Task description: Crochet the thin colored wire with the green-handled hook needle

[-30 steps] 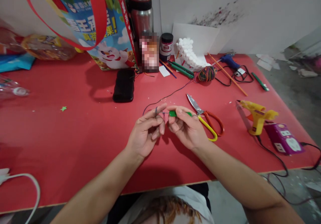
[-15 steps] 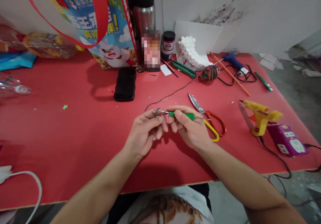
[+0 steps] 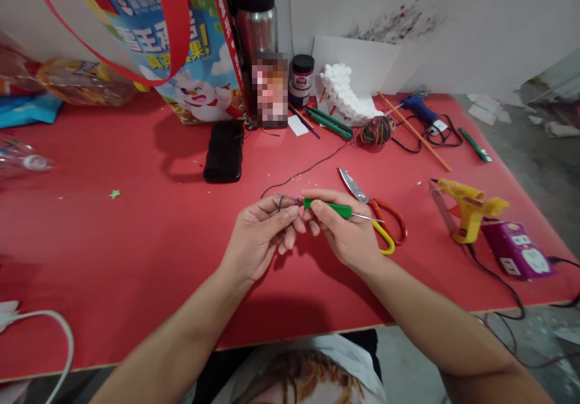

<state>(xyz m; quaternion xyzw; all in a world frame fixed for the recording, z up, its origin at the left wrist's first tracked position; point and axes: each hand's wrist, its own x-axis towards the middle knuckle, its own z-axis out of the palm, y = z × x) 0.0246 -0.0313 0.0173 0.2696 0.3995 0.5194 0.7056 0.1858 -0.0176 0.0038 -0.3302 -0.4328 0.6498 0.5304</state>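
— Where are the hands?

— Together at frame centre above the red table (image 3: 136,253). The right hand (image 3: 347,235) pinches a green-handled hook (image 3: 327,208), its long axis level, tip pointing left.

— And the other?

— The left hand (image 3: 258,241) pinches dark yarn (image 3: 283,202) looped at that tip; the strand trails to the upper right.

— Containers?

— A printed bag (image 3: 181,48), upper left; contents hidden.

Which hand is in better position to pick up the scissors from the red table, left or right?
Probably the right hand: the scissors lie just beside it, though it holds the green hook. The left hand pinches the dark thread, farther away.
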